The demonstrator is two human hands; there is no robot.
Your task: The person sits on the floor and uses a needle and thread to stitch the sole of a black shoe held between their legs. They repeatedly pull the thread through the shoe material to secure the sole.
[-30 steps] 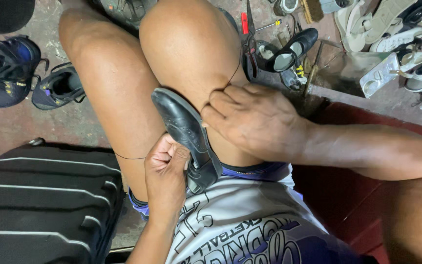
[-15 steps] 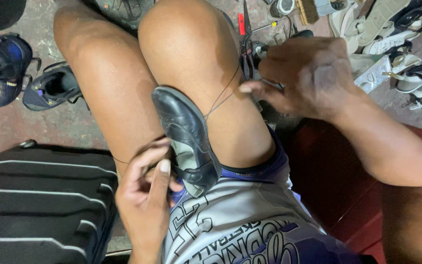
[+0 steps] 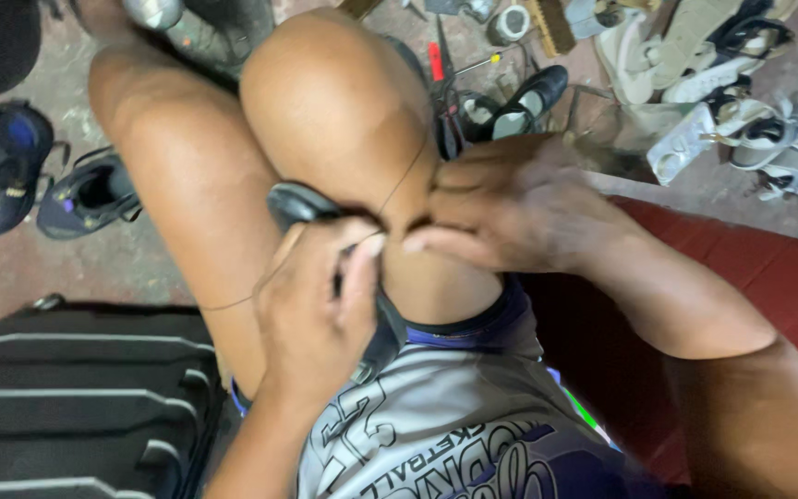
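Black leather shoe (image 3: 299, 201) sat mid-frame, wedged between the two bare thighs, toe end pointing to the upper left, mostly hidden under the hands. Left hand (image 3: 311, 310) lay over the shoe's body at centre, fingers curled and pressed together around it, thumb tip meeting the right hand's fingertips at the shoe's edge. Right hand (image 3: 510, 208) came in from the right of the frame, fingers bunched and pinching at the same spot against the inner thigh; whether a needle was between them, cannot tell. Thin dark thread (image 3: 405, 177) ran taut from that pinch point up across the right-hand thigh, and a second strand looped down and left over the other thigh. Grey and navy printed shorts (image 3: 399, 434) filled the lower centre. Black ribbed hard-shell suitcase (image 3: 76, 407) lay at lower left, just beside the leg. Black and blue sports shoes (image 3: 85, 194) sat on the concrete floor (image 3: 113, 268) at the left edge. At the top centre, a black flat shoe with pale insole (image 3: 524, 102) and a red-handled tool (image 3: 436, 63) lay near the knee; a heap of pale sandals and grey sneakers (image 3: 722, 92) took the upper right. Dark red surface (image 3: 768, 268) ran under the right forearm
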